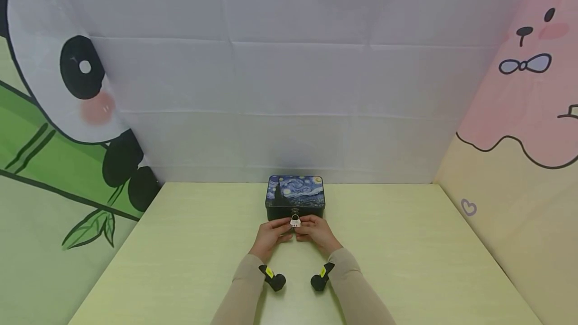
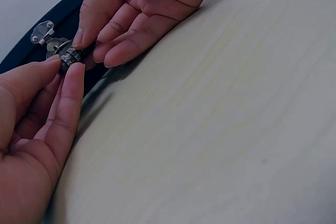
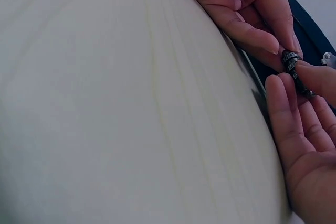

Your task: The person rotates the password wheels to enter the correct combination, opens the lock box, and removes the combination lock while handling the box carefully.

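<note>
A dark tin box [image 1: 295, 192] with a swirling blue night-sky painting on its lid sits at the back of the table, lid down. From the metal clasp [image 2: 44, 32] on its front hangs a small combination padlock [image 1: 295, 221], whose numbered dials [image 2: 72, 56] face the wrist cameras. My left hand [image 1: 270, 237] pinches one side of the padlock between thumb and finger. On the other side, my right hand [image 1: 319, 232] holds it with the thumb against the dials [image 3: 291, 64]. Part of the padlock's body is hidden behind the fingertips.
The pale wood-grain table [image 1: 203, 245] extends around the box. Behind it hangs a creased white sheet [image 1: 293, 79]. Painted panels stand at the left [image 1: 54, 174] and right [image 1: 510, 204]. A black wrist camera sits at each sleeve cuff.
</note>
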`<state>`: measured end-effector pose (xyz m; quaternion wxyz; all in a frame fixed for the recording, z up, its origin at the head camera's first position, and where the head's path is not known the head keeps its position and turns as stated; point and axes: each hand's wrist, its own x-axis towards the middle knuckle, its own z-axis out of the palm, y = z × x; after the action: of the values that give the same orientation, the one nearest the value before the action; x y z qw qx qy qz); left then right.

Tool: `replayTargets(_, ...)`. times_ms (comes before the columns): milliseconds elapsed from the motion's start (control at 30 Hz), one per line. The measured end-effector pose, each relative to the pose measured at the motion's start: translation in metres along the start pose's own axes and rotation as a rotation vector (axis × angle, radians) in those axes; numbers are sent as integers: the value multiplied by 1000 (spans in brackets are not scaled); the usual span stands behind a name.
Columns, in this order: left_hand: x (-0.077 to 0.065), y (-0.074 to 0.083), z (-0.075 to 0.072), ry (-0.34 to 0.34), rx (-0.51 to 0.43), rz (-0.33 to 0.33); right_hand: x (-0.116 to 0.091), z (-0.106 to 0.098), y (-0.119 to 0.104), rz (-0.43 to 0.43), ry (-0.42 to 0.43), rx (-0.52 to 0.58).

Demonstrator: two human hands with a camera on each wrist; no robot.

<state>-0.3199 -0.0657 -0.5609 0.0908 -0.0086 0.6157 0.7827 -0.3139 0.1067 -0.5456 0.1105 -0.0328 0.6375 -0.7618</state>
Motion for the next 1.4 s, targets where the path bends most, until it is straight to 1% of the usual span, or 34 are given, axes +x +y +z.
replayTargets(167,0,0,0,-4,8,11,1,0,0,-2,-9,-2)
replayTargets(667,0,1,1,-1,-3,15,2,0,0,-7,-1,-3)
replayTargets(800,0,1,0,-7,-11,11,2,1,0,1,4,-1)
replayTargets(900,-1,1,0,-15,-8,21,2,0,1,9,3,2)
replayTargets(1100,-1,0,0,-7,-10,20,2,0,4,4,-4,5)
replayTargets(1400,-4,2,0,-25,-11,39,1,0,2,7,6,6)
